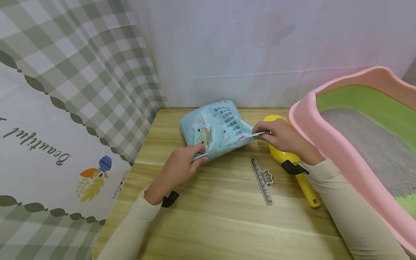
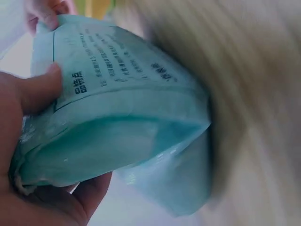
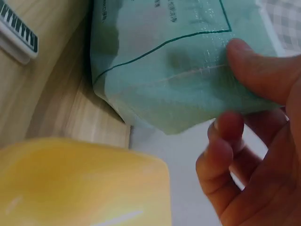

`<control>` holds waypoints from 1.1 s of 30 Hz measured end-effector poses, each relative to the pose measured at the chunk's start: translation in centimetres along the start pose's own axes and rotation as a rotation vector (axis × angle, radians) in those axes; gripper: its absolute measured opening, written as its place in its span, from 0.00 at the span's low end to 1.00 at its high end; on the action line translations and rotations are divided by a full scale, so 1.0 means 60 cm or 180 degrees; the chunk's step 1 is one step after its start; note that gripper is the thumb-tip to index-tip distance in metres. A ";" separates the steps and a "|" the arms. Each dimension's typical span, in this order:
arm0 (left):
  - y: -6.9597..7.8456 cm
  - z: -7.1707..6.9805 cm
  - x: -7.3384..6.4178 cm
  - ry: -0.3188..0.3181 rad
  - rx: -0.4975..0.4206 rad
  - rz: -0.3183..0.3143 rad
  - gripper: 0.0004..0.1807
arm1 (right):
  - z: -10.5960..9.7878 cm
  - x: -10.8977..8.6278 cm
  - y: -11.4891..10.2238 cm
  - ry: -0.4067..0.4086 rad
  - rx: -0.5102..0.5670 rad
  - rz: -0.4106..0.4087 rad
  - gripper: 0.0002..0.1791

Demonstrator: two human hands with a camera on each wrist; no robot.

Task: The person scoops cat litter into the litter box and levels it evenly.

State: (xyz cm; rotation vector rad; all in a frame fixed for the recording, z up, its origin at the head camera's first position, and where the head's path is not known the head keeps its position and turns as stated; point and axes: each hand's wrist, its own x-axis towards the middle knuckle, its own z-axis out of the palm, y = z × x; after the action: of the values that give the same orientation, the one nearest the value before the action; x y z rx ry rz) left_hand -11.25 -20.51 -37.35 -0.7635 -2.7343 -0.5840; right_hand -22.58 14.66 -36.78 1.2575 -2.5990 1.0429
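Head view: the open edge of the blue bag is pinched at opposite corners — one by the left hand, the other by the right hand. The bag lies on the table, its edge stretched between them — equally near both

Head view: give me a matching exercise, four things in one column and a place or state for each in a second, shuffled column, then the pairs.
Things:
1. bag
2. scoop
3. clip
4. litter box

Places or states:
A. lies flat on the table, touched by no hand
B. held at its edge by the left hand and the right hand
C. pink, at the right, grey litter inside
D. yellow, partly under the right hand and wrist

Pairs: 1-B, 2-D, 3-A, 4-C
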 end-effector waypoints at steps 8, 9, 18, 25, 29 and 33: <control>-0.025 -0.004 0.015 -0.0497 -0.0862 -0.1233 0.11 | 0.016 0.033 -0.005 -0.0273 0.0281 0.0941 0.09; -0.024 -0.003 0.020 -0.0485 -0.0659 -0.1256 0.11 | 0.019 0.038 -0.006 -0.0274 0.0316 0.1060 0.09; 0.012 0.031 0.052 0.0389 0.1555 0.0132 0.15 | 0.029 0.057 -0.008 -0.0301 0.0240 0.1365 0.17; 0.029 0.056 0.039 -0.0171 0.1610 0.0462 0.32 | 0.019 0.050 -0.004 -0.0211 0.0578 0.1812 0.19; 0.025 0.059 0.033 -0.0168 0.1526 0.0325 0.38 | 0.011 0.047 0.002 -0.0150 0.0803 0.1865 0.17; 0.022 0.060 0.031 -0.0107 0.1195 0.0290 0.33 | -0.003 0.043 0.002 -0.0162 0.0981 0.1908 0.14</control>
State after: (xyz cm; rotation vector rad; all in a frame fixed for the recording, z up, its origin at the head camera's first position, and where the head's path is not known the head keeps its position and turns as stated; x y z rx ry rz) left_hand -12.53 -17.12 -39.52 -0.7984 -2.7021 -0.0335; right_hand -24.40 13.08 -35.85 0.5264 -3.0207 1.5606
